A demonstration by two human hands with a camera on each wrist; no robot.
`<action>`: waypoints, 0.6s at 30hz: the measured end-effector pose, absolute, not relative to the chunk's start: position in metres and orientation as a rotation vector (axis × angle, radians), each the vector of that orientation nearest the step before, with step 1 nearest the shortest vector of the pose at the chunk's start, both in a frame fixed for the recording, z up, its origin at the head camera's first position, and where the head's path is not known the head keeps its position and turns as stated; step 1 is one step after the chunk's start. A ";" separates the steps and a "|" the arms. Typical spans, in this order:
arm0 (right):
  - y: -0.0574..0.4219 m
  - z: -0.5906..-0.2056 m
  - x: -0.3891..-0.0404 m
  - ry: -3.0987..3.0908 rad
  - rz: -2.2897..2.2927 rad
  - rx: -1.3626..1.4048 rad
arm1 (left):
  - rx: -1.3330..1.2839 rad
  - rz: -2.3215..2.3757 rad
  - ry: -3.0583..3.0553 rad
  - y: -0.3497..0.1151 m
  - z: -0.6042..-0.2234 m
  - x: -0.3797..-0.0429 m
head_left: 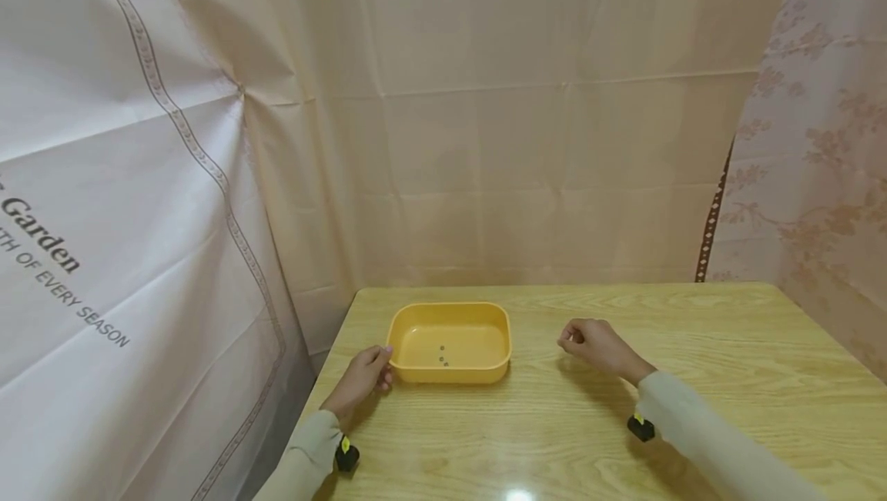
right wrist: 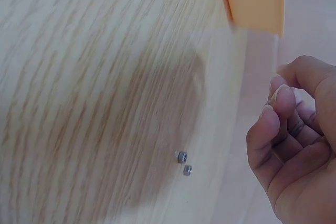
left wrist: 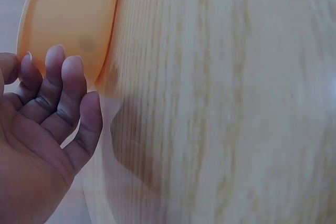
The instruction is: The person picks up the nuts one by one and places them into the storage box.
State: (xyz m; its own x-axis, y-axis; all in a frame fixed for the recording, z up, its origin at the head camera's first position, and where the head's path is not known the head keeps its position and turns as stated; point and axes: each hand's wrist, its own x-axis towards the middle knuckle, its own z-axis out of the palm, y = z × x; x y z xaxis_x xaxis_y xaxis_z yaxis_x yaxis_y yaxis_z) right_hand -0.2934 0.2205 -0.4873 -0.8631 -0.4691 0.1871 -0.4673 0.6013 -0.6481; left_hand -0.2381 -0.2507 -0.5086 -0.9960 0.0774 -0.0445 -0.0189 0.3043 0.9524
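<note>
A yellow plastic tray (head_left: 450,375) stands on the table, with several small metal nuts (head_left: 442,359) on its floor. My left hand (head_left: 363,376) holds the tray's left end; in the left wrist view the thumb and index finger pinch its rim, the other fingers bent beside the wall (left wrist: 73,19). To the right of the tray, my right hand (head_left: 597,343) is raised over the table with thumb and fingertips together. A grey sliver, seemingly a nut (right wrist: 270,99), shows between those fingertips, mostly hidden. Two more nuts (right wrist: 182,157) lie on the wood near that hand.
The light wood-grain table (head_left: 540,439) reaches back to a hanging beige cloth (head_left: 520,139). A white printed cloth (head_left: 104,178) hangs at the left, and a floral one (head_left: 818,162) at the right. Each wrist wears a small black device (head_left: 640,428).
</note>
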 end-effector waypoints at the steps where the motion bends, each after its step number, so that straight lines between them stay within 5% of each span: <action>1: 0.220 -0.487 -0.294 2.809 -1.134 -0.825 | 0.056 1.804 2.469 -0.251 -0.509 -0.238; 18: 0.201 -0.482 -0.294 2.783 -1.150 -0.843 | 0.084 1.834 2.451 -0.253 -0.510 -0.238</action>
State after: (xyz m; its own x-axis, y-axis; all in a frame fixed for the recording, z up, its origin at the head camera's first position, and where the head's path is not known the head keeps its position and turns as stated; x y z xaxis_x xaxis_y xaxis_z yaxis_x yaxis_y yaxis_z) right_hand -0.2942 0.2013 -0.4817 -0.8545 -0.4851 0.1859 -0.4748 0.5840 -0.6584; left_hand -0.2377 -0.2525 -0.5101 -0.9954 0.0909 -0.0301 -0.0032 0.2822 0.9593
